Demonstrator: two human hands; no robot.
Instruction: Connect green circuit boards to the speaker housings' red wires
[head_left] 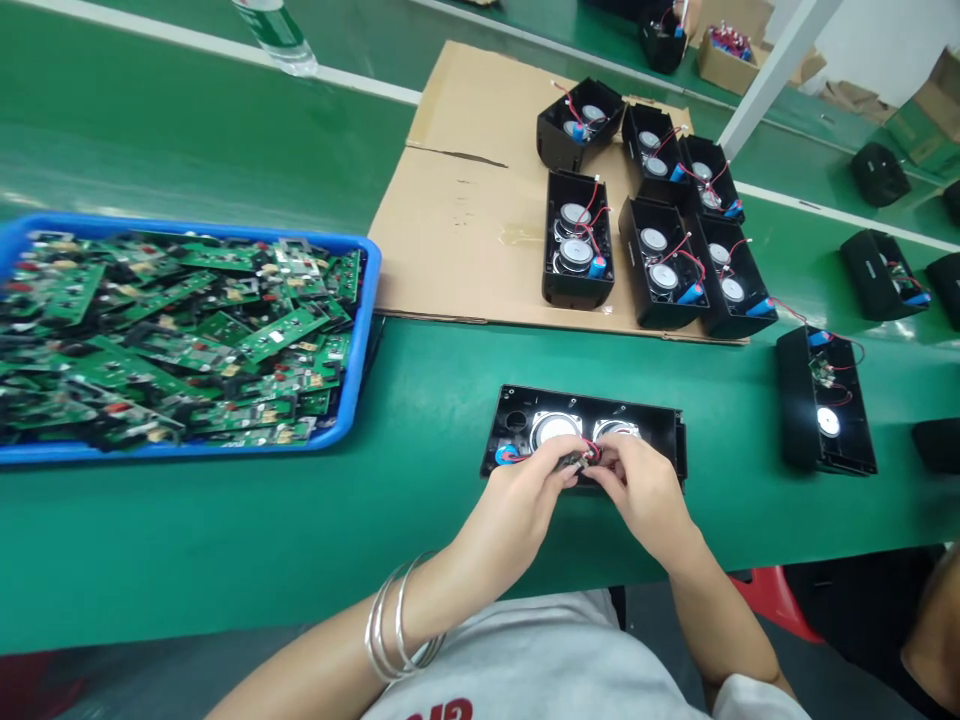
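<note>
Both hands meet over the near edge of an oblong black plastic speaker housing [645, 420], which lies lengthwise on the green-topped bench [420, 540]. The left hand [521, 495], below three or more silver metal bangles [390, 625], pinches a small, partly hidden circuit board [576, 464]. The right hand [643, 487] closes its fingertips on thin red wires [593, 453] at that board; the exact contact is covered by the fingers. Inside the housing sit two round, pale-coned speakers [556, 428], with a blue cylinder [508, 454] toward its nine o'clock end.

Taking that housing as the dial's centre, a blue plastic tray [354, 370] heaped with green circuit boards [281, 335] stands at nine to ten o'clock. A flat brown cardboard sheet [480, 215] spreads from eleven to one o'clock, bearing six similar open black housings [555, 270] with red leads. Another open black housing [796, 420] is at three o'clock, and a clear plastic bottle [279, 38] with a green label is at ten to eleven. At four o'clock, part of another person [930, 640] shows beside a red chair [776, 600].
</note>
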